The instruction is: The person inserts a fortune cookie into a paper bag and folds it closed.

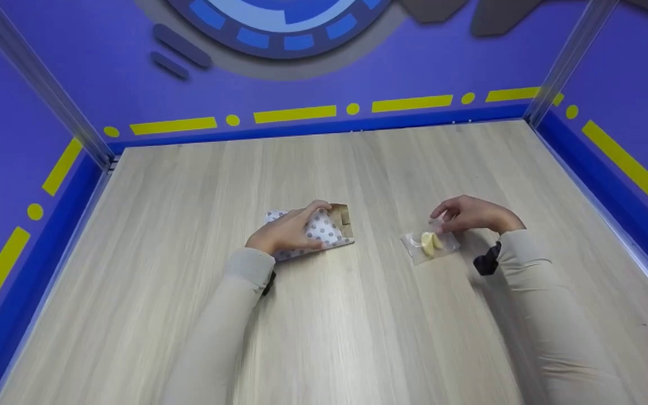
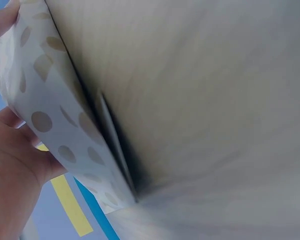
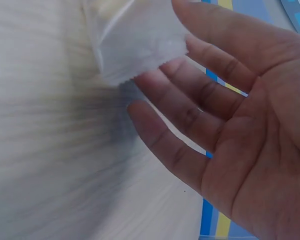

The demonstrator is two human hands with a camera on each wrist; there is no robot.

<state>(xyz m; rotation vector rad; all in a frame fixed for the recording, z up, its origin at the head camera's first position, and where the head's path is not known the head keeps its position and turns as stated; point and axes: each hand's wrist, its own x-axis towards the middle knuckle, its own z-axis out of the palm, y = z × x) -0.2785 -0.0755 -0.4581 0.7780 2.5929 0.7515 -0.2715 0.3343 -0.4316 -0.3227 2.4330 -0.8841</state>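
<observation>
My left hand (image 1: pixel 290 229) grips a white paper bag (image 1: pixel 324 226) with grey dots, thumb along the near side and fingers over the far side. The bag lies on its side, its brown open mouth (image 1: pixel 342 216) facing right. In the left wrist view the dotted bag (image 2: pixel 65 120) stands close over the table. To the right, my right hand (image 1: pixel 467 215) pinches the corner of a clear plastic packet (image 1: pixel 414 246) between thumb and fingers. A pale yellow, folded fortune cookie (image 1: pixel 428 244) shows inside. The right wrist view shows the packet's serrated edge (image 3: pixel 140 55) at the fingertips.
The wood-grain table (image 1: pixel 358 326) reaches back to a purple-blue wall (image 1: pixel 313 84) with yellow dashes. Side panels (image 1: pixel 628 112) close it in at left and right. A black wrist camera (image 1: pixel 487 260) hangs below the right sleeve.
</observation>
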